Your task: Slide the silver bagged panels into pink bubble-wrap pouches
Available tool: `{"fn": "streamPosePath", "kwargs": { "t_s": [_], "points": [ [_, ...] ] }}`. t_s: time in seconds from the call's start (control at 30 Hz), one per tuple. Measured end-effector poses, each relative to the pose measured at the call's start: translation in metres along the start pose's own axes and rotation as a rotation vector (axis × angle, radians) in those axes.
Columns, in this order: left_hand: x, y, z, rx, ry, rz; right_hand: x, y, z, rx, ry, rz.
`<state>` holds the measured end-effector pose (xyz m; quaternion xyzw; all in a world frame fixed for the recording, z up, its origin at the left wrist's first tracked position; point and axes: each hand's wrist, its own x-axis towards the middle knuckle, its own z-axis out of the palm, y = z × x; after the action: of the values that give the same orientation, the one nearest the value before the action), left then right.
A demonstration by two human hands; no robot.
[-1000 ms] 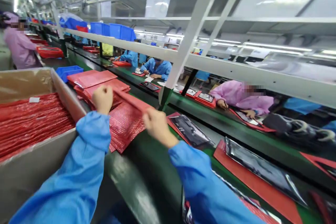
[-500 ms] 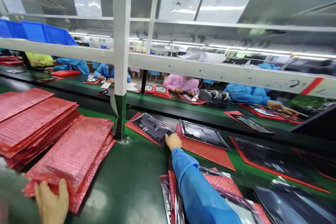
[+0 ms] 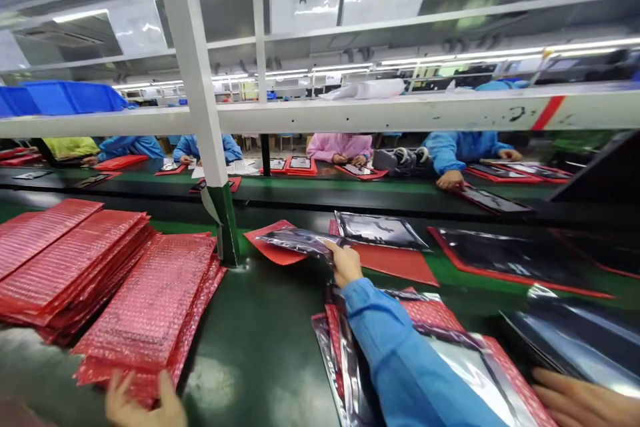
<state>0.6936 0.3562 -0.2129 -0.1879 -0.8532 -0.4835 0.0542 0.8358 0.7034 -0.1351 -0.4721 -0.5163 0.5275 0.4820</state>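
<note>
My right hand (image 3: 346, 263), in a blue sleeve, pinches the near right edge of a thin dark bagged screen panel (image 3: 300, 240). That panel is tilted up off a red bubble bag (image 3: 274, 252), seen edge-on. At the bottom left, my left hand (image 3: 145, 403) is slightly blurred, with thumb and fingers spread at the near end of a stack of red bubble bags (image 3: 150, 300). I cannot tell whether its fingertips touch the lowest bag. Another bagged panel (image 3: 383, 230) lies on red wrap just right of my right hand.
A white and green post (image 3: 190, 67) stands behind the bags, below a shelf beam (image 3: 350, 118). More red bag stacks (image 3: 65, 253) lie left. Bagged panels (image 3: 465, 367) pile up under my right arm. Another person's hand (image 3: 585, 400) rests at bottom right. Co-workers sit across the bench.
My right hand has lifted the panel's near edge from its red bag. My left hand has shifted down and right along the stack's near end. Another hand has appeared at bottom right.
</note>
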Motion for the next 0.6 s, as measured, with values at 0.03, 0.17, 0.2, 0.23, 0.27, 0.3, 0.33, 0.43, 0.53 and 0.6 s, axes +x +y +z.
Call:
{"fn": "streamPosePath", "kwargs": {
  "t_s": [0.03,0.17,0.2,0.23,0.27,0.3,0.33,0.43,0.53,0.6],
  "points": [
    [-0.012,0.007,0.012,-0.112,-0.017,-0.011,-0.016,0.001,-0.023,0.033,0.001,0.050],
    [-0.041,0.053,0.060,-0.700,-0.260,-0.258,-0.104,0.013,-0.118,0.099,-0.019,0.181],
    [-0.040,0.066,0.067,-0.751,-0.329,-0.312,-0.126,0.019,-0.139,0.096,-0.025,0.206],
    [-0.038,0.077,0.073,-0.760,-0.374,-0.340,-0.146,0.024,-0.157,0.073,-0.033,0.220],
    [-0.034,0.087,0.077,-0.744,-0.400,-0.336,-0.163,0.030,-0.171,0.035,-0.043,0.222],
    [-0.029,0.095,0.080,-0.713,-0.414,-0.311,-0.178,0.036,-0.182,-0.012,-0.056,0.214],
    [-0.025,0.104,0.083,-0.673,-0.429,-0.274,-0.191,0.041,-0.190,-0.055,-0.066,0.201],
    [-0.011,0.129,0.088,-0.519,-0.473,-0.119,-0.210,0.047,-0.206,-0.078,-0.063,0.181],
    [0.014,0.160,0.080,-0.358,-0.440,0.075,-0.210,0.043,-0.231,-0.054,-0.030,0.185],
    [0.037,0.181,0.061,-0.261,-0.352,0.212,-0.208,0.041,-0.254,-0.056,0.046,0.202]
  ]
}}
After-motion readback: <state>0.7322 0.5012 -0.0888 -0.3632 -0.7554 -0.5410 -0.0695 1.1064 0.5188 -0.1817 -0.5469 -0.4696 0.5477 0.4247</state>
